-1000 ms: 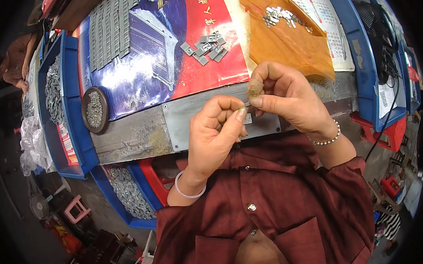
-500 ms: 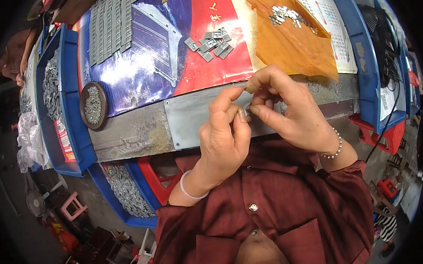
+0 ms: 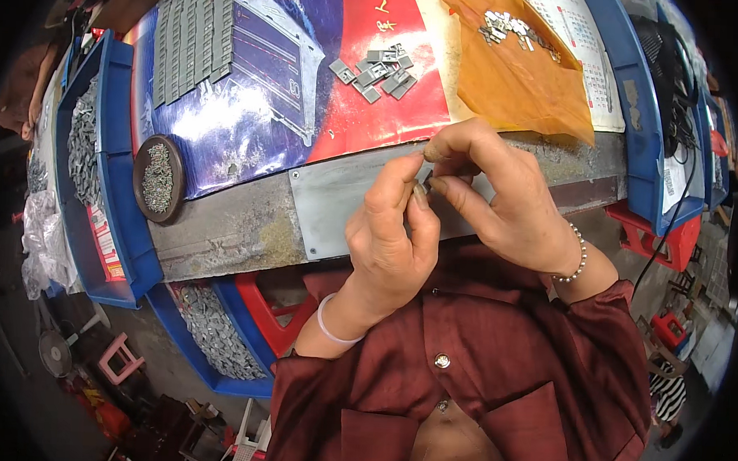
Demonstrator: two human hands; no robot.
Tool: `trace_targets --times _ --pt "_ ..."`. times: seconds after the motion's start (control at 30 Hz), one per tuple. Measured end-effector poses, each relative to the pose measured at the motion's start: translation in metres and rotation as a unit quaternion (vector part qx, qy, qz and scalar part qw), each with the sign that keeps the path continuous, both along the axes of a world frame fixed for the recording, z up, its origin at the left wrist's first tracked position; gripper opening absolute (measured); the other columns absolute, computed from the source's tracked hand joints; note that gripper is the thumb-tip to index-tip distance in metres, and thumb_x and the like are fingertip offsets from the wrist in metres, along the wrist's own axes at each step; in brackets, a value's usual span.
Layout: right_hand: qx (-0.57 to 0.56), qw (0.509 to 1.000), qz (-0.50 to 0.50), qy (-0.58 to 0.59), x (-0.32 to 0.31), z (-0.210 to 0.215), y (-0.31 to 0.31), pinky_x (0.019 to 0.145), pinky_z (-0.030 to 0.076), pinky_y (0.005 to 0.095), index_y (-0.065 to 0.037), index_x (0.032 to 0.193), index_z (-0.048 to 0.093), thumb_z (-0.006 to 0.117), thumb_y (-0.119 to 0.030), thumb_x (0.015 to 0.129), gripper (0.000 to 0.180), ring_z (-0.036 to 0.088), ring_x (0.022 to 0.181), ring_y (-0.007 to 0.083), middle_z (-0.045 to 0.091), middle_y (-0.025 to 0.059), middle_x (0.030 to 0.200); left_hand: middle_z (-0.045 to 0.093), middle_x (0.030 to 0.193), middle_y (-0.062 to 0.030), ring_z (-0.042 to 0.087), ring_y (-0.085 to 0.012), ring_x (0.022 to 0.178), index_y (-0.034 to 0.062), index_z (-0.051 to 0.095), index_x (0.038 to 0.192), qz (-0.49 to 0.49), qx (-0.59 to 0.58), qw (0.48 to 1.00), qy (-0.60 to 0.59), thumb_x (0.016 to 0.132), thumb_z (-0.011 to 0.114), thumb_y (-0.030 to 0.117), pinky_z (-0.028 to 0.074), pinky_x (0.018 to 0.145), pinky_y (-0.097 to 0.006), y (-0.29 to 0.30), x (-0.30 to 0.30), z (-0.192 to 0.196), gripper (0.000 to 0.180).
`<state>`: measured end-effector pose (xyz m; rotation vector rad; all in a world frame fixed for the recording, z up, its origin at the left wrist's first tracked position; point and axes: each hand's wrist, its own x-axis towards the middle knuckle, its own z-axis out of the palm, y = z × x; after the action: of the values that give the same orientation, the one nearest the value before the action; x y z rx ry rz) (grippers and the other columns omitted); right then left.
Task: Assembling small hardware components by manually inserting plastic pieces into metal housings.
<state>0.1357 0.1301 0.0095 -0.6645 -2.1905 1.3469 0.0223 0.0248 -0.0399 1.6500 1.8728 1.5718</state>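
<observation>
My left hand (image 3: 392, 236) and right hand (image 3: 509, 199) meet over the table's near edge, above a smooth grey plate (image 3: 325, 204). Both are closed, thumbs and forefingers pinching at the same spot. Whatever sits between the fingertips is tiny and mostly covered by them. Beyond the hands, a loose pile of flat grey rectangular pieces (image 3: 380, 73) lies on a glossy red and blue poster (image 3: 341, 126). Similar grey pieces stand in long rows (image 3: 194, 46) at the far left. A round brown dish (image 3: 138, 197) of tiny metallic parts (image 3: 159, 180) is at the left.
An orange sheet (image 3: 515, 97) carries small silvery pieces (image 3: 510, 26) at the far right. Blue bins flank the table on the left (image 3: 122, 228) and right (image 3: 638, 102). A lower blue bin (image 3: 242, 307) holds many grey parts. Red stools (image 3: 271, 313) stand below the table.
The fingertips have drawn closer together, and the small light grey piece glimpsed between them is now mostly hidden. The view has shifted slightly; the pieces on the table appear unmoved.
</observation>
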Motion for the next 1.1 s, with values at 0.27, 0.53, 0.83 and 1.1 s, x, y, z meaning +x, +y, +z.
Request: trace_targets --times 0.27,0.53,0.83,1.1 --pt "0.13 0.991 -0.03 0.023 -0.004 -0.003 -0.008 0.066 0.049 0.0371 -0.002 0.101 0.056 0.061 0.009 0.073 0.03 0.06 0.077 0.0309 0.059 0.0122 0.083 0.059 0.111 -0.0179 0.066 -0.0185 0.084 -0.008 0.038 0.123 0.014 0.04 0.998 0.035 0.086 0.053 -0.011 0.054 0.073 -0.029 0.001 0.0 -0.001 0.04" --pt "0.127 0.991 -0.031 0.021 -0.003 0.0 -0.004 0.065 0.049 0.0351 -0.002 0.098 0.057 0.064 0.008 0.073 0.028 0.06 0.076 0.029 0.059 0.012 0.083 0.058 0.109 -0.0167 0.066 -0.0201 0.086 -0.0076 0.039 0.121 0.003 0.061 0.998 0.032 0.086 0.053 -0.012 0.054 0.075 -0.028 0.0 -0.003 -0.002 0.039" --pt "-0.353 0.932 0.052 0.064 0.009 -0.006 0.013 0.071 0.049 0.0203 0.0 0.094 0.056 0.067 -0.002 0.086 0.014 0.057 0.08 0.0059 0.059 0.0006 0.086 0.061 0.097 -0.0153 0.063 -0.0139 0.075 -0.0052 0.038 0.12 -0.058 0.054 0.995 -0.055 0.086 0.051 -0.012 0.052 0.068 -0.024 -0.006 0.0 -0.002 0.038" --pt "-0.357 0.932 0.047 0.046 0.01 -0.009 0.014 0.07 0.049 0.0206 -0.001 0.093 0.056 0.066 -0.001 0.086 0.013 0.056 0.077 0.0056 0.058 0.0004 0.085 0.064 0.084 -0.0096 0.063 -0.0116 0.072 -0.004 0.042 0.12 -0.048 -0.002 0.996 -0.079 0.087 0.051 -0.01 0.051 0.066 -0.023 -0.002 0.002 0.005 0.036"
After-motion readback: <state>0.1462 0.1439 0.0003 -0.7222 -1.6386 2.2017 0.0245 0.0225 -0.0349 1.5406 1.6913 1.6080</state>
